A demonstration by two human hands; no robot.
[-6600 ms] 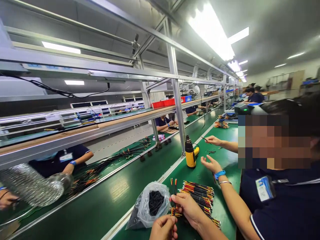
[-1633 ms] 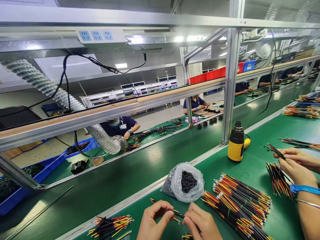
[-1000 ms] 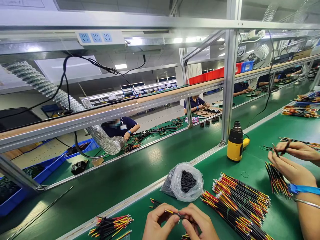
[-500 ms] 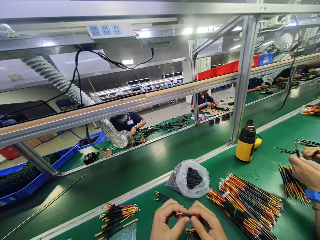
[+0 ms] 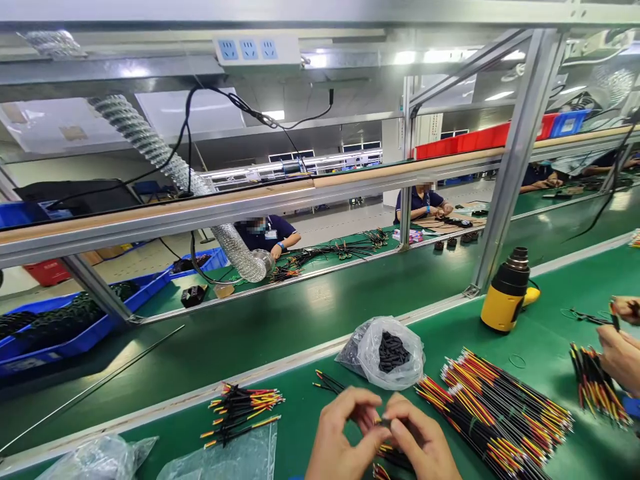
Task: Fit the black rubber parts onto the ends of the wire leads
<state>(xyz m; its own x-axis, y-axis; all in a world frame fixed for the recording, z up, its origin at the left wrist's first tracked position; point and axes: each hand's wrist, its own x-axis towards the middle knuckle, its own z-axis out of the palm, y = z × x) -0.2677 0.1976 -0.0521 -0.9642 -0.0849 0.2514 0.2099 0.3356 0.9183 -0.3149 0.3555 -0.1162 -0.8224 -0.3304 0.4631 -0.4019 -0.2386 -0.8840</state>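
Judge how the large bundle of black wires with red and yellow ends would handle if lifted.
The bundle looks floppy: thin wires lying flat on the green bench. Probably light, but likely to sag at both ends and shed strands.

The person's left hand (image 5: 343, 437) and right hand (image 5: 420, 440) hold together a small black piece (image 5: 385, 423) with the fingers, over the green workbench (image 5: 550, 293). Just beside them lie a long bundle of black wires (image 5: 500, 413) with red and yellow ends and a clear plastic bag (image 5: 373, 357) of black parts, and a smaller pile of wires (image 5: 240, 413) is on the left. At the right edge, the co-worker's hands (image 5: 620, 353) are above a second bundle (image 5: 595, 387), and a yellow heat gun (image 5: 507, 300) stands farther back.
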